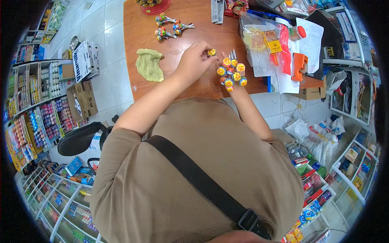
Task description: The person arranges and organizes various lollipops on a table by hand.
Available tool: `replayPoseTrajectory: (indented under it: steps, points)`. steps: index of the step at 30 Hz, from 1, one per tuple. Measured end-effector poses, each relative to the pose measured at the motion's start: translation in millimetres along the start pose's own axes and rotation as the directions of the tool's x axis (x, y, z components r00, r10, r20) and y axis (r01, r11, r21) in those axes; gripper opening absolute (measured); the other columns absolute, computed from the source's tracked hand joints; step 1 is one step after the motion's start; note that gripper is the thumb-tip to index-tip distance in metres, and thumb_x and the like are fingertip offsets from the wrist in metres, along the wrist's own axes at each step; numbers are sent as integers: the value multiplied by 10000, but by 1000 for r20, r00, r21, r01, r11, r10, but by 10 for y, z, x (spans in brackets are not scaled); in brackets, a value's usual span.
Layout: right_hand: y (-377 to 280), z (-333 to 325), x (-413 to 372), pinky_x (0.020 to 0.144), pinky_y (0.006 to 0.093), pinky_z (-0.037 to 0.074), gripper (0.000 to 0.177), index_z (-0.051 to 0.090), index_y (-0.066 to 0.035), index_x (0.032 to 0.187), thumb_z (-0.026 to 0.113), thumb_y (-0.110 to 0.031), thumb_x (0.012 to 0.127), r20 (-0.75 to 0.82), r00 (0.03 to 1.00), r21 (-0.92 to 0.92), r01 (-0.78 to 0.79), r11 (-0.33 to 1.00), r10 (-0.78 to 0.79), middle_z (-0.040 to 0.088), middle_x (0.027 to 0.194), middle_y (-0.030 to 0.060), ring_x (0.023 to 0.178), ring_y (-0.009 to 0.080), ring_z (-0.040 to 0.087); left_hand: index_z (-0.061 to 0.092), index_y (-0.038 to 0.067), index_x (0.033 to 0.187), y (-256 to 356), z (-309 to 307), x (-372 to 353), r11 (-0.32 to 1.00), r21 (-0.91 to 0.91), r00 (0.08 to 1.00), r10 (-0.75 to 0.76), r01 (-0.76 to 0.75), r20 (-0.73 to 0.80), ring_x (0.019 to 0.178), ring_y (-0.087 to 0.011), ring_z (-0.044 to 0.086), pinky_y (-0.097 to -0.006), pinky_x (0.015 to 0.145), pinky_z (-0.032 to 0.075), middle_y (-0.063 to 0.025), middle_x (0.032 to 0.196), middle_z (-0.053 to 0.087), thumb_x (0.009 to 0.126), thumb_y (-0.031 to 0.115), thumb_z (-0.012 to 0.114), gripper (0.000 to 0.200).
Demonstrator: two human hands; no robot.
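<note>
My left hand pinches a single lollipop in a yellow wrapper between thumb and fingertips. Just right of it, my right hand is closed around a bunch of lollipops. Their round yellow, orange and blue heads face toward me, and pale stick ends poke out on the far side. Most of the right hand's fingers are hidden behind the heads. Beyond my left hand, several small lollipop clusters lie on the wooden table. A crumpled green cloth lies left of my left forearm.
A red bowl with more wrapped sweets stands at the far edge. To the right are a clear plastic bag, papers, a red-lidded jar and an orange tool. Stocked shelves line the left side.
</note>
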State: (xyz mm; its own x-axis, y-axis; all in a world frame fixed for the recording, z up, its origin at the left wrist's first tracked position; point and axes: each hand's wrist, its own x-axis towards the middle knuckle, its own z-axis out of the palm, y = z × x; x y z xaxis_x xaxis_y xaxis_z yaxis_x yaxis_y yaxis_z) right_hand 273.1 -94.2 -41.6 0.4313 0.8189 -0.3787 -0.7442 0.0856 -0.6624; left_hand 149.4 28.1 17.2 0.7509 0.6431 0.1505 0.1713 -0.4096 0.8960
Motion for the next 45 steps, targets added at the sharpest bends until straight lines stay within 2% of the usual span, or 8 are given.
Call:
replayPoseTrajectory:
  steps: [6,7,9,10,16,24,29,45]
  points:
    - [83,-36,35,739,262,491,211,544,-12,1029,461,-134,878,69,997,-20,22,1000,-21,577,967,84,861,198,577,470,15,952,-112,135,-81,712,-635,954,-220,300,205,843,-121,578,-245,707,495,-67,939,553,810,34,595,190]
    - [58,-4,24,724,259,489,208,551,-17,1016,474,-146,872,134,988,-495,136,858,-79,577,962,80,844,190,578,476,17,935,-140,161,-106,709,-646,960,-205,281,193,829,-115,579,-246,695,491,-61,926,560,823,53,581,158]
    - [-2,73,14,694,253,485,204,566,-28,990,500,-171,862,300,952,-954,301,6,-65,578,953,72,810,176,578,489,22,901,-219,204,-162,706,-666,970,-177,242,166,801,-104,582,-249,672,484,-50,900,574,848,91,552,108]
    - [91,-24,26,677,265,475,215,584,-44,982,524,-206,854,252,961,-741,268,616,-115,579,951,57,810,156,572,488,22,912,-261,202,-178,713,-652,967,-181,256,181,823,-97,574,-248,687,477,-47,900,573,860,108,535,111]
    - [148,-67,61,676,258,480,247,582,-37,1005,535,-222,849,144,986,-438,-7,899,78,598,931,44,825,133,582,459,36,1104,-236,65,-190,718,-609,939,-207,336,274,967,-153,528,-287,827,423,-86,982,550,907,199,454,256]
    - [-87,402,86,635,378,465,186,635,-68,853,522,-198,782,93,994,-984,100,149,-52,637,815,144,723,259,619,385,87,1274,-49,124,-141,989,44,988,-146,144,46,1064,-254,477,-348,900,379,-192,1152,479,833,391,554,563]
    - [-136,696,197,687,426,472,229,656,-39,817,467,-163,781,37,999,-907,42,-420,20,628,876,187,806,328,617,509,20,1069,-102,62,9,942,-153,953,-304,299,-6,865,-222,564,-333,768,444,-173,898,566,730,508,622,605]
    - [-189,1243,280,727,392,491,199,662,-53,872,523,-168,789,-13,999,-881,12,-474,49,634,923,157,876,296,616,544,21,885,-268,-39,48,858,-391,876,-435,332,-210,687,-113,529,-265,600,435,-74,801,578,742,313,663,347]
